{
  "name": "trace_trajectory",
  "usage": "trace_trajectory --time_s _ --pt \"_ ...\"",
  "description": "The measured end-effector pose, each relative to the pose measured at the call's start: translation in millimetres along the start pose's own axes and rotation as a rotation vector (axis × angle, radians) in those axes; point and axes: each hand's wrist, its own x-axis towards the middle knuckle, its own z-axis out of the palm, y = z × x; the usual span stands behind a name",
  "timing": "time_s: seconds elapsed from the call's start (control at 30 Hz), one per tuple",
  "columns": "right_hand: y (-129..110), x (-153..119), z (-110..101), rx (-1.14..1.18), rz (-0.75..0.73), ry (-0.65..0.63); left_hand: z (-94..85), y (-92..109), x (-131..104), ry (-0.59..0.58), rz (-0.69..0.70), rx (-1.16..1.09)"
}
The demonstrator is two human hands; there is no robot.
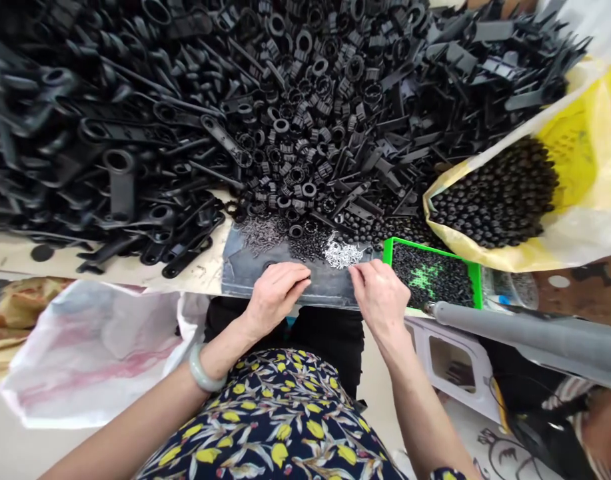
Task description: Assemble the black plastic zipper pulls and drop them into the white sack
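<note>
My left hand (279, 297) is over the front edge of a dark grey mat (250, 273), thumb and fingers pinched together. A tiny dark bit shows at its fingertips, too small to name. My right hand (382, 297) is also closed in a pinch, just right of a small heap of shiny silver pins (342, 254). What it holds, if anything, is hidden. Beyond my hands on the mat lie a patch of thin grey metal pieces (262, 235) and a scatter of tiny black pieces (308, 247).
Black plastic rings (309, 190) and long black handle-like parts (120, 187) are heaped across the back. On the right stand a green-rimmed tray (478, 287) of small black pieces, a yellow bag (575, 147) of black beads and a grey cylindrical bar (490, 319). A white bag (100, 360) hangs lower left.
</note>
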Motion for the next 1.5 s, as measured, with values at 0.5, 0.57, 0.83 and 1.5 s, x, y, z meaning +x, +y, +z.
trace_trajectory --time_s 0.5,0.57,0.83,1.5 --pt "-50.5 4.1 -9.1 0.712 -0.251 0.079 -4.0 -0.1 5.0 -0.067 -0.056 -0.022" --pt "-50.2 5.5 -6.9 0.641 -0.344 0.114 -4.9 -0.5 5.8 -0.081 -0.064 -0.041" --pt "-31.0 9.9 2.2 0.453 -0.637 0.119 -2.5 -6.8 3.0 0.005 -0.013 -0.1" --pt "64.7 -68.3 -55.3 1.091 0.381 0.503 -2.6 -3.2 1.6 -0.018 -0.068 -0.114"
